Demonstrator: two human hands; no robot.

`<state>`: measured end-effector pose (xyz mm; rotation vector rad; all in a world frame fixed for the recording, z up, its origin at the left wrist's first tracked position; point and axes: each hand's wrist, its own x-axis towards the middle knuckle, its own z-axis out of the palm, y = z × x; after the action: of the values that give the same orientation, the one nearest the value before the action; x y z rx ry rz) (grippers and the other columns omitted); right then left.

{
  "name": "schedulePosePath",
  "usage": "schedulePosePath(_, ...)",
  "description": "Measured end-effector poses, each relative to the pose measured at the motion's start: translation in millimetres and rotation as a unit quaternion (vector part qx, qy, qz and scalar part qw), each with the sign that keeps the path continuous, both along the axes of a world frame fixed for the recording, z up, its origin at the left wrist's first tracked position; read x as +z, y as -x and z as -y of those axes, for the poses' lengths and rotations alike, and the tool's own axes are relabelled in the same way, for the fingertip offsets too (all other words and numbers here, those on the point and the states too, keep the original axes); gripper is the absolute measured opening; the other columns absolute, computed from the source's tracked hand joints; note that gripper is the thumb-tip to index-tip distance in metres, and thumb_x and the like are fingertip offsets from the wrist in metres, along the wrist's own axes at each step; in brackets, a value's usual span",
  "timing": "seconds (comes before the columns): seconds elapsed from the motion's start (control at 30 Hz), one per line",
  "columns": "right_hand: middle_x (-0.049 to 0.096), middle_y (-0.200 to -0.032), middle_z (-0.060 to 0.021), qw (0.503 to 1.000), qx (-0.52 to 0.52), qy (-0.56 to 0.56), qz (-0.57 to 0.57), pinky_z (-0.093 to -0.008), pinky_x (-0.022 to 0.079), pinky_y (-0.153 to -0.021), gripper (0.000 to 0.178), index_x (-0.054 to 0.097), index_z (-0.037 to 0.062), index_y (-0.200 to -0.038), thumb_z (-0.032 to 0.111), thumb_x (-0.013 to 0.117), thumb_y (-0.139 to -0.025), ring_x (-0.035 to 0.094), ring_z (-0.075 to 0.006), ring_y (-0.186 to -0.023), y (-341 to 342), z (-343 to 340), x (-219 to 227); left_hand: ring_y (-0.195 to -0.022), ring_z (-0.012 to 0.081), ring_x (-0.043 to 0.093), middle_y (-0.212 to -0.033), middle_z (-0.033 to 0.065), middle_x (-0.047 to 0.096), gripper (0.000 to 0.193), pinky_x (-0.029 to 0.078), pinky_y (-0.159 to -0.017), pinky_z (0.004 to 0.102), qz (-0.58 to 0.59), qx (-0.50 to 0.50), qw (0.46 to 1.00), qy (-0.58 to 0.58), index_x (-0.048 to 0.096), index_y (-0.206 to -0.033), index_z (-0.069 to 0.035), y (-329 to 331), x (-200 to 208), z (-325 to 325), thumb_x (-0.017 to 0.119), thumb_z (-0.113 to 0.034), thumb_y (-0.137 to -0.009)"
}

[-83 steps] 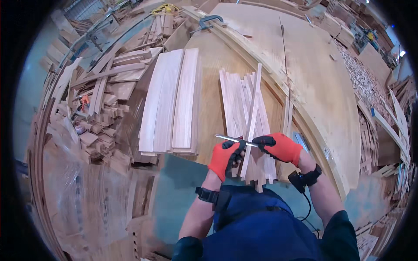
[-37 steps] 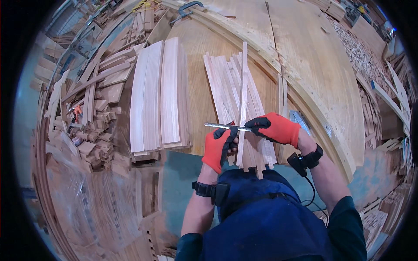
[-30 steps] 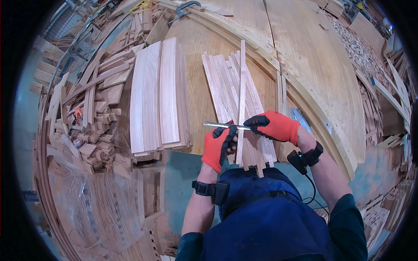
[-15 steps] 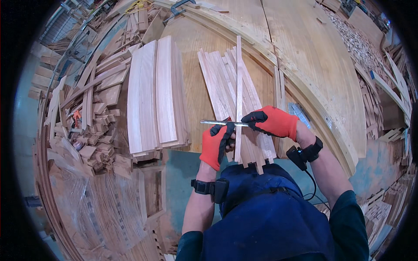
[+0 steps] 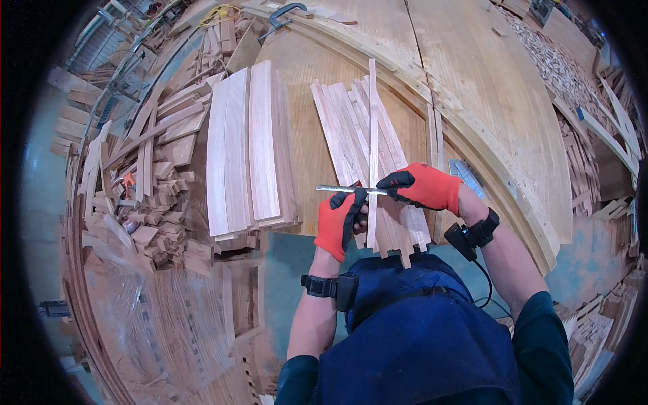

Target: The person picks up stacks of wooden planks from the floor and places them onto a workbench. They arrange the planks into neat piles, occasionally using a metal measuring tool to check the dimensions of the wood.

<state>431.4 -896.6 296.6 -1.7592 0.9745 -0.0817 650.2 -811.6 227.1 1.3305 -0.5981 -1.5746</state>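
Note:
A thin silvery metal strip (image 5: 331, 188), like a steel ruler, lies crosswise over a long narrow wooden strip (image 5: 373, 128). My left hand (image 5: 339, 219), in a red and black glove, is closed on the metal strip left of the wood. Its lower fingers reach the wooden strip's edge, and their hold there is partly hidden. My right hand (image 5: 425, 187), gloved alike, pinches the metal strip's right end between thumb and fingers. Beneath both hands, several more wooden strips (image 5: 337, 128) lie slanted side by side on the table (image 5: 304, 128).
Left of the strips stands a stack of wider, slightly curved boards (image 5: 229, 148). Offcuts (image 5: 158, 233) are heaped farther left. A curved wooden frame (image 5: 486, 145) crosses the table, with a blue C-clamp (image 5: 277, 20) at its far end. A clear-and-blue flat piece (image 5: 466, 175) lies near my right wrist.
The whole view has shifted a little, so the table and stacks appear slightly farther right. Both hands keep nearly the same grip on the metal strip across the wood.

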Motion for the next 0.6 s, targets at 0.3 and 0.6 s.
schedulePosePath(0.3,0.069,-0.084,-0.0082,0.999,0.019,0.044,0.005,-0.0334,0.050,-0.070,0.039,0.068,0.0143,-0.125,0.012,0.058,-0.087,0.060,-0.0164,-0.072,3,0,-3,-0.050,0.0093,0.057,-0.068,0.0020,0.066,0.025,0.040,-0.042,0.0233,0.017,0.003,1.000,0.012,0.067,-0.086,-0.006,2,-1,-2,0.073,-0.029,-0.093)
schedulePosePath(0.6,0.070,-0.092,-0.0147,0.992,0.047,0.111,0.043,-0.0379,0.052,-0.075,0.029,0.069,0.0070,-0.115,0.017,0.058,-0.090,0.065,-0.0251,-0.078,6,9,-24,-0.056,0.0117,0.060,-0.072,0.0035,0.066,0.026,0.047,-0.047,0.0268,0.021,-0.001,1.000,-0.003,0.067,-0.088,-0.006,2,-2,1,0.068,-0.031,-0.095)
